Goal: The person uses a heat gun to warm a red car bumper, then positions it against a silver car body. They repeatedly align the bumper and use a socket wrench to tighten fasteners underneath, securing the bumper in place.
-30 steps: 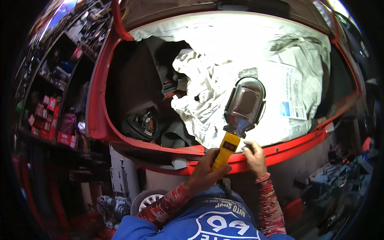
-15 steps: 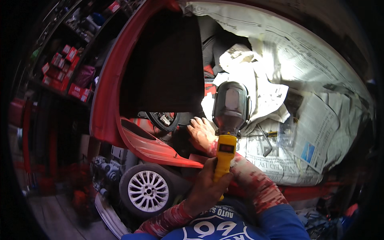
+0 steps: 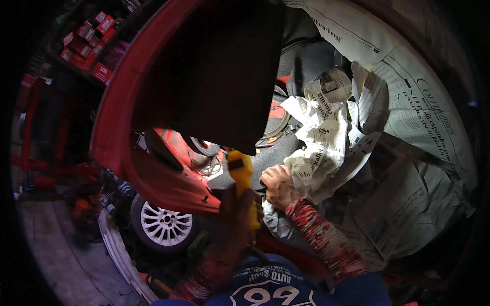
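Observation:
My left hand (image 3: 236, 210) is wrapped round the yellow handle of a work light (image 3: 241, 171). Its lamp end cannot be made out against the dark panel (image 3: 214, 76), but light falls on the paper and on red bodywork. My right hand (image 3: 279, 187) is closed, its fingers curled at the lower edge of crumpled newspaper (image 3: 321, 148) in a red car's rear compartment. What lies inside those fingers is hidden. Just left of and beyond that hand are grey carpet (image 3: 270, 159) and a red-and-black round part (image 3: 277, 115).
Red bodywork (image 3: 115, 117) curves round the left of the opening. More newspaper (image 3: 408, 102) covers the right side. Below left stands a wheel with white spokes (image 3: 166, 224). A shelf at upper left bears several red boxes (image 3: 87, 43).
The work light has swung left and its lamp end has dropped out of sight. My right hand has gone from spread to curled and sits slightly farther right. The view has shifted.

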Demonstrator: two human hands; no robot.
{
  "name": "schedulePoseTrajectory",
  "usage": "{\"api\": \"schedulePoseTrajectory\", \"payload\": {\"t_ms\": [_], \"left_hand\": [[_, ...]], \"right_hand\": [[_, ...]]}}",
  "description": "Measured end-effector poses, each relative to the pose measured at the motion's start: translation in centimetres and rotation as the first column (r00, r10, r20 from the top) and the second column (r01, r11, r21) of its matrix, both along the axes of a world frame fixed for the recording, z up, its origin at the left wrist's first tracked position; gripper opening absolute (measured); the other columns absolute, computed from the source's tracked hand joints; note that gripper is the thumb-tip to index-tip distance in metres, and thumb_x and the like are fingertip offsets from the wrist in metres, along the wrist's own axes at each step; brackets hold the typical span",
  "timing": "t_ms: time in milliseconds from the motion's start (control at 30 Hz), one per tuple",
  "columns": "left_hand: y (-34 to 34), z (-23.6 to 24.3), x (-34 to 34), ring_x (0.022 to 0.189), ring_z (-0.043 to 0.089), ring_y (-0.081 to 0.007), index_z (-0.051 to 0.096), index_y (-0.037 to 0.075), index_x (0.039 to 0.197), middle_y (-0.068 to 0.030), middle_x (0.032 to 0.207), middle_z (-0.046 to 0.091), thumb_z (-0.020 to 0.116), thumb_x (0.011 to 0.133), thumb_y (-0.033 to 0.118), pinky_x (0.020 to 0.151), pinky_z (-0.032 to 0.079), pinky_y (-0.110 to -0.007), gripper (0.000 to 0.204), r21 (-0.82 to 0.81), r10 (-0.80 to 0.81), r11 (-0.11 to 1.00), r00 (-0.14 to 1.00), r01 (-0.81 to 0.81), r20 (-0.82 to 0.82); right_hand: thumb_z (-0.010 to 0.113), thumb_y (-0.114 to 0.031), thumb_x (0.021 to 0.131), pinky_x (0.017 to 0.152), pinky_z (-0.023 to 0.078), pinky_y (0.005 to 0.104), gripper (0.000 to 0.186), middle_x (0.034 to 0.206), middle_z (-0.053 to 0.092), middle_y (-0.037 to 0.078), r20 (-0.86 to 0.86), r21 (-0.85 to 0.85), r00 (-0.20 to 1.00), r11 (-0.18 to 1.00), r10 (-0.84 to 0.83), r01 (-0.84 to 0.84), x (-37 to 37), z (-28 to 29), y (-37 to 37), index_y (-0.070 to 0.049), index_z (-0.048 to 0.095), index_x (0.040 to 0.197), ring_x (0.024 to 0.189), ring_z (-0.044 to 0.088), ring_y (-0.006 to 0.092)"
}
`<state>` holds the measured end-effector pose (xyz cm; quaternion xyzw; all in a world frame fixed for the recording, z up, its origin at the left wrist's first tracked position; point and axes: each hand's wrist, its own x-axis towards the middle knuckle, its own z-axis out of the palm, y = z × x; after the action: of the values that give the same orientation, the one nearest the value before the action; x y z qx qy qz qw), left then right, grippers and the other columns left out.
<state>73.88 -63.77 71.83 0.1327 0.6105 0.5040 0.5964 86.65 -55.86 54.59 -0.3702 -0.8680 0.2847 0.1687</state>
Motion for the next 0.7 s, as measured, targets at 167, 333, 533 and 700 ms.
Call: {"api": "schedulePoseTrajectory", "payload": {"t_ms": [167,333,533,700], "left_hand": [[2.1,-0.6,-0.6,0.067,0.057,-0.0082,0.053,0.006,0.105,-0.0023,0.085,0.057,0.057,0.097,0.029,0.057,0.047,-0.023,0.025,0.126,0.078,0.989,0.996,-0.083,0.046],[3.5,-0.8,-0.7,0.067,0.057,-0.0079,0.054,0.006,0.107,-0.0029,0.087,0.058,0.055,0.097,0.03,0.056,0.047,-0.023,0.026,0.069,-0.027,0.997,1.0,0.026,0.014],[4.3,-1.9,-0.5,0.069,0.057,-0.008,0.054,0.005,0.111,-0.0043,0.088,0.059,0.055,0.096,0.029,0.058,0.047,-0.023,0.028,0.038,-0.081,0.996,0.995,0.079,0.051],[4.7,-4.0,0.0,0.081,0.058,-0.0111,0.054,0.003,0.123,-0.0037,0.088,0.06,0.053,0.093,0.034,0.073,0.049,-0.027,0.042,0.098,-0.131,0.986,0.99,0.136,-0.056]], "right_hand": [[0.054,0.0,0.065,0.098,0.039,0.047,0.03,0.111,0.064,0.013,-0.282,0.036,0.954,0.992,-0.103,0.117,2.5,0.8,-2.2,-0.003,0.063,0.092,0.107,0.053,0.0373],[0.057,-0.002,0.063,0.102,0.038,0.0464,0.035,0.115,0.064,0.017,-0.381,-0.111,0.904,0.98,-0.193,0.163,2.2,0.2,-2.5,-0.002,0.064,0.097,0.111,0.054,0.0368],[0.063,-0.011,0.075,0.099,0.043,0.0431,0.04,0.113,0.062,0.021,-0.27,-0.256,0.944,0.959,-0.188,0.118,2.6,1.0,-2.0,0.0,0.06,0.114,0.11,0.056,0.036],[0.059,-0.013,0.09,0.094,0.046,0.0402,0.042,0.122,0.052,0.026,-0.072,-0.058,0.962,0.964,-0.263,0.259,1.3,-0.5,0.7,0.008,0.047,0.124,0.112,0.054,0.0305]]}}
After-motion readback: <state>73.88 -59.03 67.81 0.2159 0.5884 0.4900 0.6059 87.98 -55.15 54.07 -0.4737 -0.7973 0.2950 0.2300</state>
